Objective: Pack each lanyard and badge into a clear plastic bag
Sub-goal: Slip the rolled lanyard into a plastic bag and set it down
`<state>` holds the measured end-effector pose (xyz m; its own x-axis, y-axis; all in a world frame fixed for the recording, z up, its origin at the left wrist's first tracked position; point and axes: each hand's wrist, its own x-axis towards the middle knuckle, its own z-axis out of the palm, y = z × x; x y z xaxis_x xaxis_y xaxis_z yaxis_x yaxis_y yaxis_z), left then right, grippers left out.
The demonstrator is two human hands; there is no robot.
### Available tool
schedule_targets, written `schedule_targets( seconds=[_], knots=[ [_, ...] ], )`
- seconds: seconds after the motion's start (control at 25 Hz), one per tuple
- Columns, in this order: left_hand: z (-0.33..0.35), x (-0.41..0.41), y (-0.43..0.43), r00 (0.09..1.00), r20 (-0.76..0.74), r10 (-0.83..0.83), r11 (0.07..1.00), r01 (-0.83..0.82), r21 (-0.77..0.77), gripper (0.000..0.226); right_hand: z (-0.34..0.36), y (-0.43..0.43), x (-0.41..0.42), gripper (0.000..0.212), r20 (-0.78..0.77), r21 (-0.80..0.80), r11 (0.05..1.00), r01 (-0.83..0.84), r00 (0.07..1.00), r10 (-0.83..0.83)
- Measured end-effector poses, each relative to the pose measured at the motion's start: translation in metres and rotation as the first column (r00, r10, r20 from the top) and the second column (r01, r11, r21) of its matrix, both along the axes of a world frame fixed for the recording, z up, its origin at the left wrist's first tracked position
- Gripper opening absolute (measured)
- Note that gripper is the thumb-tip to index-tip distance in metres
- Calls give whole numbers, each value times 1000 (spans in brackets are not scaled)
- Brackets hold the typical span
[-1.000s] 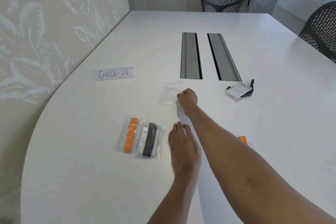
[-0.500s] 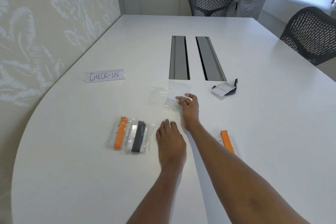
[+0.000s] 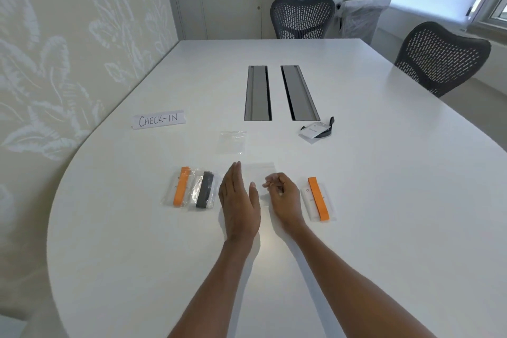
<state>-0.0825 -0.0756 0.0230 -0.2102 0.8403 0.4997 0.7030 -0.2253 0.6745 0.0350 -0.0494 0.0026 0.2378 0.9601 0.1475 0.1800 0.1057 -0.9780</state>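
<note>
Empty clear bag [image 3: 259, 173] lying flat on the white bench [image 3: 384, 200]
Right grip [image 3: 284, 196] pinches its see-through edge with curled fingers; left grip [image 3: 238, 200] lies flat beside it, fingers straight.

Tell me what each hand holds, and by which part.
The right hand pinches the clear plastic bag at its right edge; the left hand holds nothing.

Table [image 3: 384, 200] reads plain white. At 8 o'clock: one orange lanyard [image 3: 181, 186], with a dark grey lanyard [image 3: 205, 189] beside it. At 4 o'clock I see a second orange lanyard [image 3: 318, 197] on a white badge [image 3: 308, 197]. Clear bag [image 3: 260, 170] at 6 o'clock: colourless. Label [image 3: 158, 119] at 10 o'clock: white, black handwriting. Wall [image 3: 55, 63] at 9 o'clock: beige, pale leaf pattern. Chair [image 3: 301, 18] at 12 o'clock: black mesh.
</note>
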Motion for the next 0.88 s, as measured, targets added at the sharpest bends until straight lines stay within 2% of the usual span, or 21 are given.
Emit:
schedule_targets(
  seconds=[0.08, 0.16, 0.28, 0.4, 0.52, 0.6, 0.72, 0.8, 0.88],
  knots=[
    [11, -8, -2, 993, -59, -106, 994, 105, -10, 53, -1, -21, 4, 31, 28, 2, 999, -36, 999, 36],
    [23, -16, -6, 955, -98, -278, 959, 271, -85, 44, -3, -40, 8, 32, 74, -6, 996, -92, 993, 93],
    [40, -26, -15, 914, -49, -402, 897, 382, -223, 24, 2, -61, 16, 31, 155, 8, 989, -149, 977, 146],
    [54, -30, -25, 923, 66, -380, 898, 385, -210, 16, 20, -67, 29, 23, 194, 50, 989, -143, 972, 131],
    [62, -30, -36, 883, 323, -340, 860, 431, -275, 14, 42, -71, 47, 12, 247, 83, 991, -107, 965, 84],
    [62, -25, -46, 839, 456, -298, 850, 451, -273, 13, 50, -80, 52, 24, 345, 127, 992, 21, 936, -64],
    [59, -9, -63, 764, 619, -181, 878, 410, -249, 15, 57, -102, 42, 32, 466, 275, 937, 215, 823, -326],
    [56, 2, -71, 760, 639, -119, 898, 357, -257, 19, 62, -113, 35, 24, 424, 283, 946, 158, 864, -271],
    [55, 12, -76, 746, 661, -86, 912, 325, -249, 20, 66, -121, 34, 17, 330, 212, 976, 38, 938, -108]
  ],
)
